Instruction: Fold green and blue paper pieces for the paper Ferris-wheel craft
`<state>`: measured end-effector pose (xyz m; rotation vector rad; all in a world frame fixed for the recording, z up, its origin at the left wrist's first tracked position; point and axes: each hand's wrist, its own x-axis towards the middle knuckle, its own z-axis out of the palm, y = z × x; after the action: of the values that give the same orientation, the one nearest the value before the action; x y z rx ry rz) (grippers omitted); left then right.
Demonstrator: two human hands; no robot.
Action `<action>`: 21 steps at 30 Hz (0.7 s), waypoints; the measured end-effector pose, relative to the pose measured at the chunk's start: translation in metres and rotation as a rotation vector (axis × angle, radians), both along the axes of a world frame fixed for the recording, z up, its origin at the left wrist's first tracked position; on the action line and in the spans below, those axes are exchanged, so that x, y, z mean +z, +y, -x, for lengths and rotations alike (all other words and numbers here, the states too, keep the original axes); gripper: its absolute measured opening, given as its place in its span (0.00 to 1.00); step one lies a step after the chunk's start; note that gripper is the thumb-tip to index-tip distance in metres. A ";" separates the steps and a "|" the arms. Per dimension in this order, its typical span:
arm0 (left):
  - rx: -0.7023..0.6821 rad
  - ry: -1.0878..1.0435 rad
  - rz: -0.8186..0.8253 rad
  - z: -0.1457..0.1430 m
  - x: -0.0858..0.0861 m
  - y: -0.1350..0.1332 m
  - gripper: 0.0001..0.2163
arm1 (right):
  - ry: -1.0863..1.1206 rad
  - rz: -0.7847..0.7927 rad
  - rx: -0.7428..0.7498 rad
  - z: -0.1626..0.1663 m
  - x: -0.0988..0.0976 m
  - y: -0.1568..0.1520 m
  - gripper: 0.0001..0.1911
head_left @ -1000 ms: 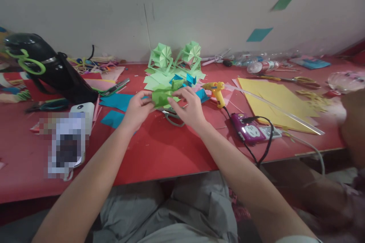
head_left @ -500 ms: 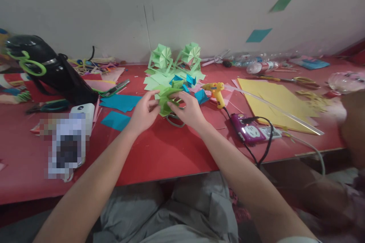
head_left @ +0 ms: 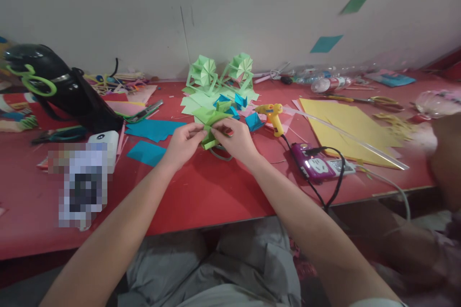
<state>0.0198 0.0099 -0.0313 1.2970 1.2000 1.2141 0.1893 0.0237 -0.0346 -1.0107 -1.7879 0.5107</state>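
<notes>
Between my hands is a folded piece of bright green paper [head_left: 210, 117], its flaps standing up at several angles. My left hand [head_left: 185, 143] pinches its left edge between thumb and fingers. From the other side, my right hand [head_left: 236, 140] is closed on the same paper, the two thumbs nearly meeting. Small folded blue paper pieces [head_left: 254, 122] lie just behind and to the right. Further back, two pale green paper wheels [head_left: 203, 71] stand on paper frames over pale green sheets [head_left: 194, 102]. Scissors' handles seem to show under my right hand, partly hidden.
A yellow glue gun [head_left: 272, 117] lies to the right, wired to a purple power strip [head_left: 312, 163]. Yellow sheets [head_left: 342, 129] lie beyond it, with a clear stick [head_left: 363, 143] across. Blue sheets [head_left: 147, 152], a phone [head_left: 84, 182] and a black flask [head_left: 54, 72] are left. Another person's arm is at right.
The green paper has been turned and folded lower between my fingers. Both hands have shifted slightly, and the thumbs now meet nearer its middle.
</notes>
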 end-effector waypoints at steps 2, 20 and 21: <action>0.007 0.021 -0.007 0.001 0.000 0.000 0.15 | 0.003 0.005 -0.001 0.000 0.000 0.000 0.03; 0.008 0.259 -0.177 0.008 0.005 -0.002 0.09 | -0.032 -0.044 0.013 0.002 -0.001 -0.003 0.04; 0.018 0.232 -0.181 0.008 0.003 -0.002 0.09 | -0.037 -0.064 0.024 0.002 -0.001 -0.003 0.05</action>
<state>0.0120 0.0084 -0.0280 1.5994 1.2902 1.2321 0.1869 0.0210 -0.0360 -0.9613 -1.8397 0.4491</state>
